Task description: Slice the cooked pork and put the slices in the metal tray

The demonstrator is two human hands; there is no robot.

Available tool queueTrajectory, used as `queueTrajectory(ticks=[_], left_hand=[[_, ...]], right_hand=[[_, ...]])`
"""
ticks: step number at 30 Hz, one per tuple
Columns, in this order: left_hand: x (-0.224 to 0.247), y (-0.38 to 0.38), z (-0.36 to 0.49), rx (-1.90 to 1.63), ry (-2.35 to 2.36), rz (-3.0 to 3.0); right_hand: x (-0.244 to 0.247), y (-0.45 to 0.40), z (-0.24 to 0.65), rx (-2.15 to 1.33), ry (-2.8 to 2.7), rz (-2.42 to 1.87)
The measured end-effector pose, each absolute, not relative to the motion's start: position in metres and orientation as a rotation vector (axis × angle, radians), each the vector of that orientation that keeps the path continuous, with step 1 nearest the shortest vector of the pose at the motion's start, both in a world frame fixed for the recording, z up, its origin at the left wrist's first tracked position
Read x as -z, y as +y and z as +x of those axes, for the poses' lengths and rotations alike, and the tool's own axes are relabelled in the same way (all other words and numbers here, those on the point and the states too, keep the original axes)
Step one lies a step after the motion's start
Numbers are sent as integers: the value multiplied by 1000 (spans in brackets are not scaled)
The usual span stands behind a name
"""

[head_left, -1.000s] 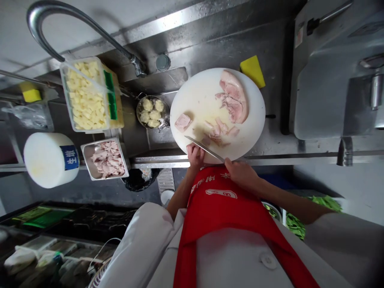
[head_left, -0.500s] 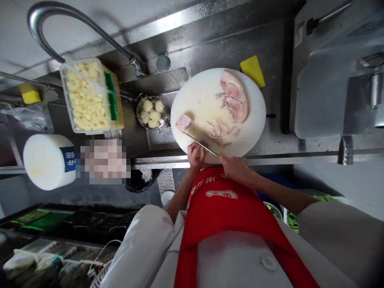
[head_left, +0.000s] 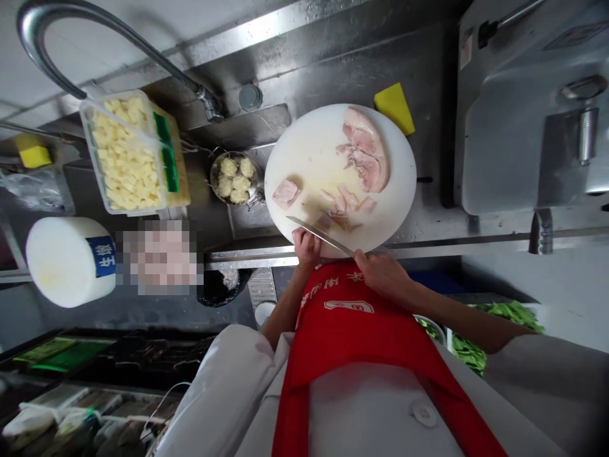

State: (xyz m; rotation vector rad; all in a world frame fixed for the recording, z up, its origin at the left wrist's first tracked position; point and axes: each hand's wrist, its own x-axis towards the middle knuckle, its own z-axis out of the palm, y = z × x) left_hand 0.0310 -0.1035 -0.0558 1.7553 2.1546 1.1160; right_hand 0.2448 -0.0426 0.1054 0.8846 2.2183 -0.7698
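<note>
A round white cutting board (head_left: 314,146) lies over the sink edge. My right hand (head_left: 378,270) is closed on the handle of a knife (head_left: 323,237), whose blade points left along the board's near part. Beside the blade, my left hand (head_left: 307,246) rests with curled fingers at the near edge; what they press or hold is too small to make out. Several cut meat strips (head_left: 346,202) lie just beyond the blade. A pale meat block (head_left: 285,193) sits at the board's left, and a large curved meat piece (head_left: 368,149) at the upper right.
A strainer with peeled round pieces (head_left: 236,179) stands left of the board, near a tub of pale cubes (head_left: 126,152). A faucet (head_left: 133,41) arches above. A yellow sponge (head_left: 396,109) touches the board's far right; a metal machine (head_left: 514,139) is further right.
The view has shifted slightly. The knife blade has turned so that more of its flat side shows, and it is now closer over my left hand's fingers. Both hands stay near the board's near edge.
</note>
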Motion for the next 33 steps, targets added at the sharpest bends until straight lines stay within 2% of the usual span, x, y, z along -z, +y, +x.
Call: queueTrajectory(ticks=[14,23,33], left_hand=[[49,-100,34,-1209,2067,1692],[44,-102,32,-1166,2077,1684],[52,-104,33,-1146,2134,1711]], right_hand=[[-102,-44,255,793,2088,885],[-76,-28,213,833,2233,896],[-108,-39,241,816,2237,899]])
